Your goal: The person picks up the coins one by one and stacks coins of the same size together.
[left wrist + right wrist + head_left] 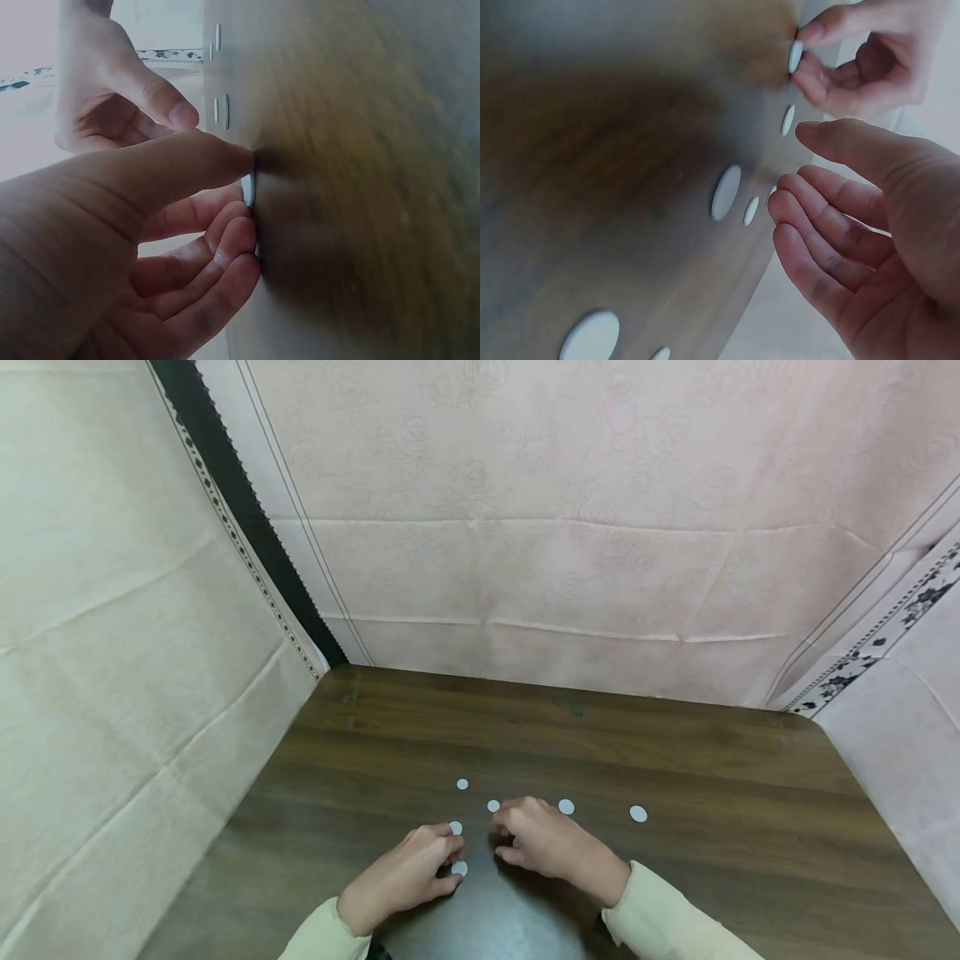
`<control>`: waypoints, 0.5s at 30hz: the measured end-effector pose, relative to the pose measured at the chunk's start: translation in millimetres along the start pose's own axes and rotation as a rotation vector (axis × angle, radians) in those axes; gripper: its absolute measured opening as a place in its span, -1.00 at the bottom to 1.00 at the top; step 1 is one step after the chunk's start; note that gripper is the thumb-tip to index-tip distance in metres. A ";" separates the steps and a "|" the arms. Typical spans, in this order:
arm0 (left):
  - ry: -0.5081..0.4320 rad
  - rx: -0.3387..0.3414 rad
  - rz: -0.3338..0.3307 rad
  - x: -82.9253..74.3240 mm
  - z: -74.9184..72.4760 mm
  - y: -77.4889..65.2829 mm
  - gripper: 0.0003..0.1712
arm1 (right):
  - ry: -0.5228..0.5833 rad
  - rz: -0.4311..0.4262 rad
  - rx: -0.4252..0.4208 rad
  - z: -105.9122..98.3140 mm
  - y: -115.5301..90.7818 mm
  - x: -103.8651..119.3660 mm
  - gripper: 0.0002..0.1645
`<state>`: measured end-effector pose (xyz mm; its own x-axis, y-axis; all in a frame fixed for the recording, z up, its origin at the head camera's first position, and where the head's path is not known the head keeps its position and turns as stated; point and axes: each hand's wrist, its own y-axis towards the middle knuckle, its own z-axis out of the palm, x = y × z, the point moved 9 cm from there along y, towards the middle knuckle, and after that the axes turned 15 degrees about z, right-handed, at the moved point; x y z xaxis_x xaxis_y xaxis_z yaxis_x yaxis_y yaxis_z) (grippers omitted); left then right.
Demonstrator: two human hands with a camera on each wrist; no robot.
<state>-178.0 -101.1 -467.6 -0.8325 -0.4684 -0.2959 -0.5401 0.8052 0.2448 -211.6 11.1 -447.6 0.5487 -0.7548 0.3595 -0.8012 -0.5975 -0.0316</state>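
Lower centre of the head view: the left hand point(416, 870) pinches a white disc point(460, 867) at its edges, probably because a flat-lying piece offers little else; the right hand point(542, 839), loosely curved, holds nothing visible. Other discs point(566, 807) lie spaced above and rightward on the wooden table point(300, 860).

Place: screened off, wider room type unclear | wood-grain table point(675, 752) | pale creased cloth point(525, 568), three sides | floral trim point(862, 660), right | black band point(251, 510), left
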 end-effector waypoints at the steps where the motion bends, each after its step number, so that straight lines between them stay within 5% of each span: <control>1: -0.004 0.003 -0.004 0.3 0.1 0.1 -0.83 | 0.002 0.000 -0.001 -0.9 0.6 -1.7 -0.84; 15: -0.009 0.023 -0.019 1.2 1.2 0.5 -0.82 | -0.013 0.019 -0.023 -4.7 17.5 -17.2 -0.75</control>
<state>-179.2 -100.8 -468.9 -0.8210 -0.4802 -0.3088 -0.5526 0.8045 0.2180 -236.2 14.9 -450.1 0.5366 -0.7695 0.3464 -0.8167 -0.5769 -0.0164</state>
